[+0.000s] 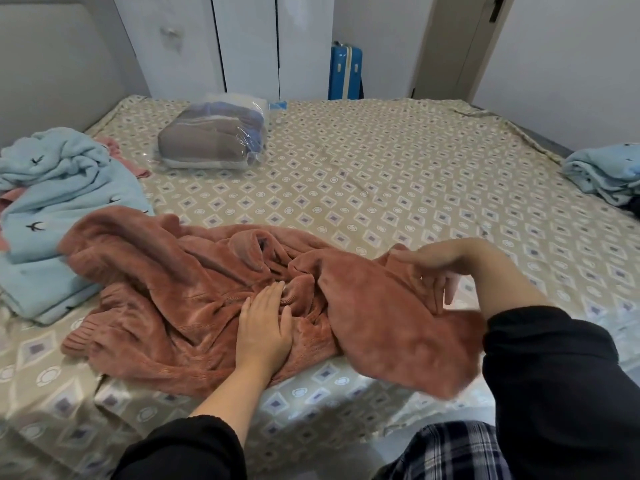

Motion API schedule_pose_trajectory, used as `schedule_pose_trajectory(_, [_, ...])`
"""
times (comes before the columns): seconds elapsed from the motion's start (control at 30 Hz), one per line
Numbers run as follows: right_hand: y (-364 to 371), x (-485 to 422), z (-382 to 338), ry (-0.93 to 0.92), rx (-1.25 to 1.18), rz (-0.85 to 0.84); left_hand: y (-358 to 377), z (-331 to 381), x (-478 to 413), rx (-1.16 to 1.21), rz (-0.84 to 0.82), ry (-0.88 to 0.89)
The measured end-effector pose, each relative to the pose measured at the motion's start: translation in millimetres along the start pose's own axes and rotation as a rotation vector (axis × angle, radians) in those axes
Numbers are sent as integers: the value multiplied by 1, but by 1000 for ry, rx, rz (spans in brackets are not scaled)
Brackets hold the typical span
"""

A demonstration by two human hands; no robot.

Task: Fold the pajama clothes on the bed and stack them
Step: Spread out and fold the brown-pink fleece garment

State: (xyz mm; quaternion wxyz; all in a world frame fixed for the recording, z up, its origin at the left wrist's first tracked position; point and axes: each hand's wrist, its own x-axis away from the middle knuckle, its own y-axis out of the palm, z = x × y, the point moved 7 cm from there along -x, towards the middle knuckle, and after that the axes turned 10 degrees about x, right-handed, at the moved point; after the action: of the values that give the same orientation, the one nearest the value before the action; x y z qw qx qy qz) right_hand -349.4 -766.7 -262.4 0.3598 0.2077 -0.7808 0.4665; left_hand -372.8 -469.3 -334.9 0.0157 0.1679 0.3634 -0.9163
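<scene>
The patterned bed [398,174] carries a crumpled rust-pink pajama piece [166,299] near its front edge. Loose light-blue pajamas [52,202] touch it on the left, and a folded light-blue stack [602,174] sits at the far right. The left hand [265,327] lies flat, fingers straight, pressing the rust-pink piece, while the right hand [433,268] pinches its raised right flap.

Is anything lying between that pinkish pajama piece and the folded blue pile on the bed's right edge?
Nothing visible does. The bed between the pink pajama piece and the folded blue pile shows only sheet; the plastic-wrapped bundle lies farther back, to the left. The right hand grips the piece.
</scene>
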Motion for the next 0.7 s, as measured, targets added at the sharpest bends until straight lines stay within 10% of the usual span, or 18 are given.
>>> schedule_pose_trajectory(0.17, [-33, -28, -6, 58, -72, 652, 0, -1, 0, 15, 16, 5])
schedule_pose_trajectory(0.37, [3, -59, -10, 6, -232, 495, 4, -5, -1, -40, -24, -18])
schedule_pose_trajectory(0.53, [-76, 3, 9, -46, -738, 1415, 5, -7, -1, -37, -33, -26])
schedule_pose_trajectory(0.7, [-91, -30, 18, 224, -341, 1073, 4, -6, -1, -30, -31, -29])
